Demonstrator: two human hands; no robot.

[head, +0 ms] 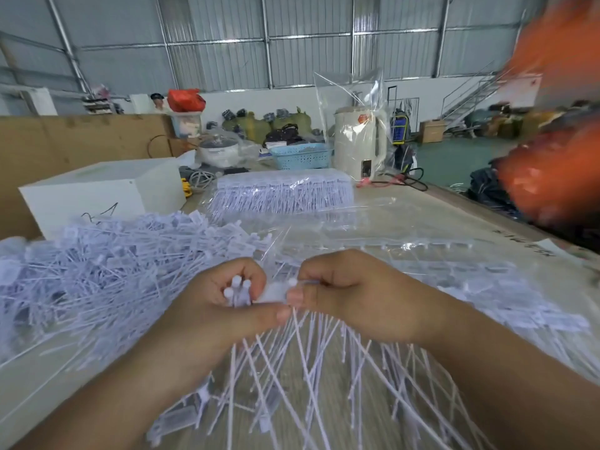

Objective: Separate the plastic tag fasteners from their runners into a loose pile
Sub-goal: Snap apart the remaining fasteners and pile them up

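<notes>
My left hand [224, 303] and my right hand [350, 293] meet at the middle of the frame, both gripping one white runner of tag fasteners [272, 292]. Knobbed ends stick up between my left fingers. The runner's long thin tails [292, 368] fan downward below my hands over the table. A large loose pile of white fasteners [107, 271] lies to the left of my left hand. A stacked block of fasteners on their runners [282, 193], in clear wrap, sits farther back at the centre.
Clear plastic sheeting with more flat fasteners [487, 287] covers the table on the right. A white box [100, 193] stands at back left, a blue basket [302, 155] and a cream kettle [360, 144] behind. Blurred orange material [552, 157] fills the right edge.
</notes>
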